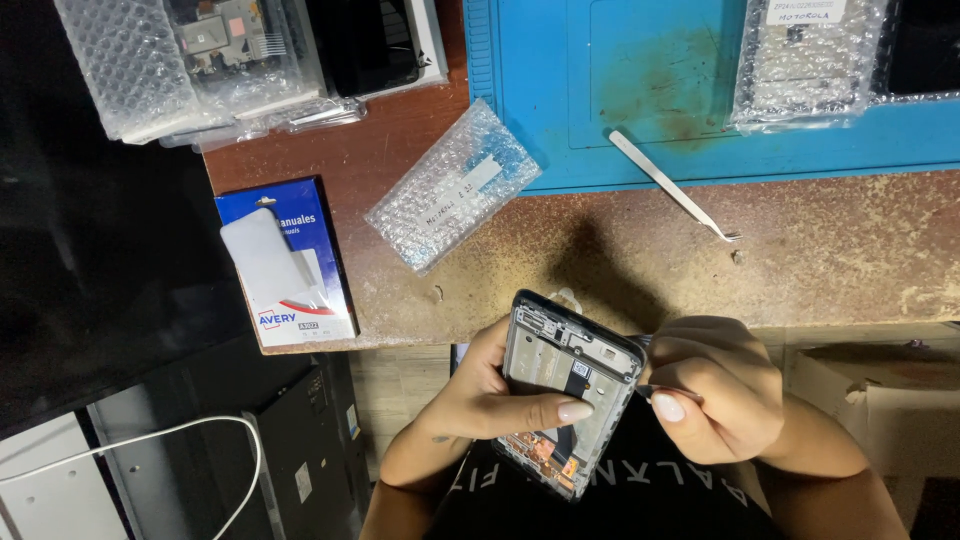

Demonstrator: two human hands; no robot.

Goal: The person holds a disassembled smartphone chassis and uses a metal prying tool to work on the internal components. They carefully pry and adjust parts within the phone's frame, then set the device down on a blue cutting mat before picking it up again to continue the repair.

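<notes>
My left hand (487,395) grips an opened phone frame (566,372) with its metal inside facing up, thumb laid across its middle. The frame tilts from upper left to lower right, just in front of the table's near edge. My right hand (712,388) is closed beside the frame's right edge, pinching a thin metal tool (652,391) whose tip touches that edge. Most of the tool is hidden in my fingers.
Metal tweezers (670,186) lie across the edge of a blue work mat (640,90) on the worn brown table (820,260). A small bubble-wrap pouch (452,186), a blue label packet (288,262), and bubble-wrapped parts at the back left (190,55) and back right (805,60) lie around.
</notes>
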